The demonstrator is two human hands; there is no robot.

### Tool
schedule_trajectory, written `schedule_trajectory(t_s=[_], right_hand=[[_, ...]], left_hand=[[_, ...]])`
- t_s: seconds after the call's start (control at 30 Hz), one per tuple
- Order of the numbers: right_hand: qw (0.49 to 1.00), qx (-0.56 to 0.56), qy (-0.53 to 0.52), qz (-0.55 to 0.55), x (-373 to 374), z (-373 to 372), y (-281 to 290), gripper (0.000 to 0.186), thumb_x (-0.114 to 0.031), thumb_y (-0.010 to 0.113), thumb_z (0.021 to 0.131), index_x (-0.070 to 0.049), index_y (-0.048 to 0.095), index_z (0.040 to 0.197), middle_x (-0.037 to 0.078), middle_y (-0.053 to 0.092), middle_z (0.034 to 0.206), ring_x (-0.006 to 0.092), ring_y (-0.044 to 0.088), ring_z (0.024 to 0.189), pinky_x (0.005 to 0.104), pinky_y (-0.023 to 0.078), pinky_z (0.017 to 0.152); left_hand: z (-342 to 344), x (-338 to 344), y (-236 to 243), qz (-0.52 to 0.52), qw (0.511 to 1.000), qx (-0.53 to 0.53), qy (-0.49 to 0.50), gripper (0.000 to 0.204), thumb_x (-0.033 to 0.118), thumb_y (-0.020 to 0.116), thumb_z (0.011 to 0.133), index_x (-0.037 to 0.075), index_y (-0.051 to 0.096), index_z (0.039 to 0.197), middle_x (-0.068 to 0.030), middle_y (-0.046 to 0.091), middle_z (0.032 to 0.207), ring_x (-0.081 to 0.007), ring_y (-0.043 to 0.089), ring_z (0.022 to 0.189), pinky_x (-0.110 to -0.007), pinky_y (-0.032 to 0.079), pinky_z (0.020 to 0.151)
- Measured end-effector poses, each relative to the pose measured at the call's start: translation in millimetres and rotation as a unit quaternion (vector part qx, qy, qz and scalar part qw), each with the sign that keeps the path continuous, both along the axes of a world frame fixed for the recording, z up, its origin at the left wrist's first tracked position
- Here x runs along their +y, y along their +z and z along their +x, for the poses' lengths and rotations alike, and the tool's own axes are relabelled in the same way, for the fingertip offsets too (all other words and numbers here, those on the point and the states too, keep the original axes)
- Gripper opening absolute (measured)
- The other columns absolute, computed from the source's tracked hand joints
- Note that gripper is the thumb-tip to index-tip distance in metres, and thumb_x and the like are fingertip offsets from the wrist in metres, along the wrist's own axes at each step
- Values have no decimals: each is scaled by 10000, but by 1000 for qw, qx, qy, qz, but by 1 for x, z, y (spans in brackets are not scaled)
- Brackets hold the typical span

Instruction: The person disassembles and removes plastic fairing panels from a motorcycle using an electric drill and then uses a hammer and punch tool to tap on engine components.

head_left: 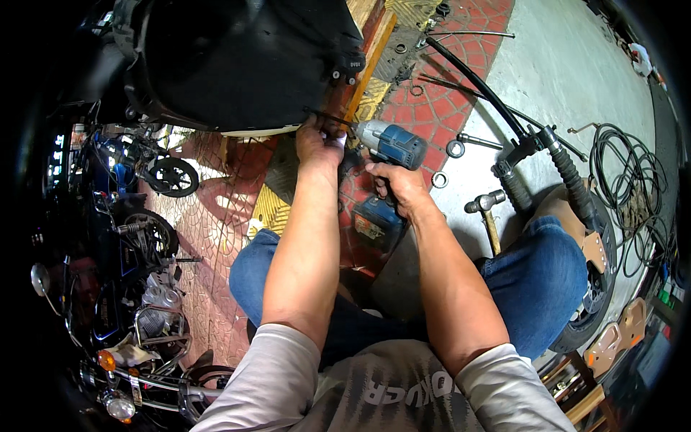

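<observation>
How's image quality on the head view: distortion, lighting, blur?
Head view: strong fisheye bending and a black vignette at the rim; bright concrete floor at upper right, motorcycles at left in shadow; left hand, right hand and blue impact wrench are sharp.

black seat (237, 65) blocks ahead, hammer (488, 212) right

Blue cordless impact driver (392, 144): hard moulded plastic shell, slight sheen, bare metal nose. Big black motorcycle seat (237, 57): matt vinyl-looking cover. Hammer with steel head and wooden handle (489, 214): dull metal, worn wood. Red paving bricks (216, 216): rough, patterned. Grey concrete floor (561, 65): smooth, matt.
</observation>
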State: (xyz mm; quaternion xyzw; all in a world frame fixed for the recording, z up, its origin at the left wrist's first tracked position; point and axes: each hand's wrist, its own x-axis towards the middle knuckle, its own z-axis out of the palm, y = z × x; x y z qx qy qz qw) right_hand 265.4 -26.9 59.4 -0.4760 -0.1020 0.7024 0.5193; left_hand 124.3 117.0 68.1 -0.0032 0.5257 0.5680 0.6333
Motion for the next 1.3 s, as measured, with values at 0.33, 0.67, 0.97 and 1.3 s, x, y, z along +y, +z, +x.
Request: schedule_trajectory(t_s=[0.33, 0.67, 0.97, 1.3], right_hand=[[999, 50, -2, 7, 1, 5, 1, 95, -56, 756, 822, -43, 676, 873, 29, 606, 671, 134, 530, 519, 295, 404, 482], [999, 42, 9, 3, -1, 6, 8, 90, -78, 760, 831, -63, 677, 863, 2, 579, 663, 122, 501, 524, 293, 391, 496], [999, 38, 0, -24, -15, 30, 11, 105, -105, 777, 830, -65, 695, 882, 1, 552, 655, 120, 456, 538, 271, 382, 545], [997, -3, -65, 49, -10, 51, 44, 178, -67, 766, 814, -36, 675, 965, 14, 574, 660, 121, 496, 507, 275, 411, 513]], left_hand=[[15, 18, 11, -99, 994, 32, -36, 494, 607, 556, 989, 127, 592, 878, -24, 518, 645, -147, 390, 512, -302, 314, 499], [9, 23, 13, -104, 994, -12, -29, 429, 544, 553, 975, 151, 556, 803, -19, 542, 590, -145, 399, 436, -278, 262, 415], [16, 38, 26, -59, 995, -64, -45, 254, 334, 543, 964, 105, 615, 880, -22, 620, 715, -185, 556, 555, -325, 392, 479], [52, 72, 59, 31, 988, 83, -127, 197, 223, 543, 913, 79, 614, 799, -100, 648, 666, -206, 568, 485, -314, 424, 404]])
